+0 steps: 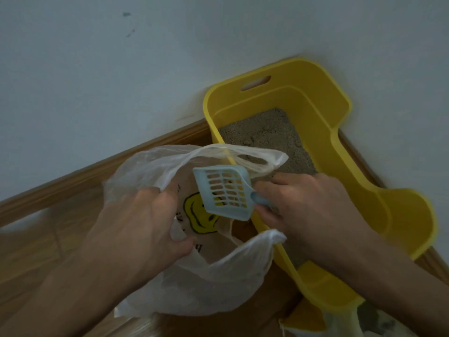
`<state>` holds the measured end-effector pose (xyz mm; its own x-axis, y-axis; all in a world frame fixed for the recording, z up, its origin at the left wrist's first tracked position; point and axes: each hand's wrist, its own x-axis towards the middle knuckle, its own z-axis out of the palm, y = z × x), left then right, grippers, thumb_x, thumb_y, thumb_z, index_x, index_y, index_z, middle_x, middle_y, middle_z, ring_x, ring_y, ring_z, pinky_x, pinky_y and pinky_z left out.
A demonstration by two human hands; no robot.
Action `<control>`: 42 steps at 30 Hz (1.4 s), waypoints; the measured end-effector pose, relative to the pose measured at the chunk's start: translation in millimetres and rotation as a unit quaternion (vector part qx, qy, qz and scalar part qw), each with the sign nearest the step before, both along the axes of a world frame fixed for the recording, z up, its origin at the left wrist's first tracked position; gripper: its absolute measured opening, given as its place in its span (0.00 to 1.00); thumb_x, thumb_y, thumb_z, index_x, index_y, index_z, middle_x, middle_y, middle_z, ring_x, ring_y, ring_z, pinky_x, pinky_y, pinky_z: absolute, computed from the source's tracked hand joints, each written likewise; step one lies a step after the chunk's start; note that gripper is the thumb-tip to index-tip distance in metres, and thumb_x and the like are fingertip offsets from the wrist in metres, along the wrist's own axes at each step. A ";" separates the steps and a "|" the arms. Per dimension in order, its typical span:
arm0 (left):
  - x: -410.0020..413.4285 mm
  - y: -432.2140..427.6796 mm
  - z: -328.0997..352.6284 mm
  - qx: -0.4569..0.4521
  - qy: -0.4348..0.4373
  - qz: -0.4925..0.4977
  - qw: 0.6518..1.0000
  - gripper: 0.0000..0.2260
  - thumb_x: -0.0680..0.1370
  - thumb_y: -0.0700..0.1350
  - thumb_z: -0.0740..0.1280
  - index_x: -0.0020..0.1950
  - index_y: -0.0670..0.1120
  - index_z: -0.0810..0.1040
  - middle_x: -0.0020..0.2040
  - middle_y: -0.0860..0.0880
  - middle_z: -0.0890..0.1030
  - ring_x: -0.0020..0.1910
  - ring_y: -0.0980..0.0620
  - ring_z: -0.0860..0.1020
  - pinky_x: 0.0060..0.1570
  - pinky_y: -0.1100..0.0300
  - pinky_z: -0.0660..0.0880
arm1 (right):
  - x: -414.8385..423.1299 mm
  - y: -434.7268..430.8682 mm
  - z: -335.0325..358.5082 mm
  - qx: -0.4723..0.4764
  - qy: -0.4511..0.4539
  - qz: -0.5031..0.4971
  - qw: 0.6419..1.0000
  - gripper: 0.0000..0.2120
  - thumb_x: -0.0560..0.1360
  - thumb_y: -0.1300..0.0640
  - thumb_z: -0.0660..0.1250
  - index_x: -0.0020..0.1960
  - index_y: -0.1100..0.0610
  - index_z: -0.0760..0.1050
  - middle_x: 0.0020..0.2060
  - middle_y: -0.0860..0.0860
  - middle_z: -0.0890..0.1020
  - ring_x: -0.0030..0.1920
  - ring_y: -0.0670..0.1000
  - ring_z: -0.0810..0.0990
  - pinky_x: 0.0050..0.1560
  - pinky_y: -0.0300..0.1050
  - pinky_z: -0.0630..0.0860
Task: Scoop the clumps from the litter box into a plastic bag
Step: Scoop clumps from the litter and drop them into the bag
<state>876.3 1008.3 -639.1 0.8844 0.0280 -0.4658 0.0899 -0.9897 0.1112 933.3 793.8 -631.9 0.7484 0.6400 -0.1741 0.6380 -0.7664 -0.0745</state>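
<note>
My left hand (148, 222) grips the rim of the clear plastic bag (218, 288), holding it open. My right hand (308, 210) grips the pale blue slotted scoop (223, 193) above the bag's mouth, beside the yellow litter box (340, 142).

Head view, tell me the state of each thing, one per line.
Plastic bag: mouth held open by left hand.
Scoop: gripped by right hand over the bag, looks empty.
Litter box: uncovered, holds litter.
</note>
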 end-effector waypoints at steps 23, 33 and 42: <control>6.6 1.3 -11.2 -0.035 0.011 -0.013 0.999 0.28 0.67 0.69 0.66 0.61 0.60 0.62 0.39 0.56 0.71 0.39 0.58 0.73 0.33 0.61 0.71 | 11.0 -171.1 0.8 0.025 0.232 -0.340 0.911 0.06 0.75 0.46 0.67 0.41 0.44 0.81 0.28 0.51 0.81 0.26 0.48 0.78 0.31 0.48 0.78; 9.6 6.8 -24.0 -0.022 -0.011 -0.020 0.999 0.30 0.64 0.70 0.67 0.61 0.59 0.67 0.35 0.57 0.71 0.35 0.59 0.72 0.31 0.61 0.70 | -20.2 -141.4 -67.7 -0.117 0.193 -0.282 0.932 0.10 0.80 0.45 0.59 0.54 0.49 0.73 0.37 0.44 0.76 0.32 0.42 0.74 0.28 0.35 0.66; 10.4 7.2 -23.3 -0.010 -0.016 -0.019 1.000 0.31 0.64 0.70 0.67 0.62 0.58 0.67 0.33 0.56 0.72 0.34 0.59 0.71 0.31 0.61 0.71 | -6.3 -121.4 -92.2 -0.065 0.184 -0.273 0.942 0.07 0.81 0.48 0.58 0.50 0.51 0.69 0.34 0.42 0.69 0.30 0.41 0.70 0.27 0.34 0.65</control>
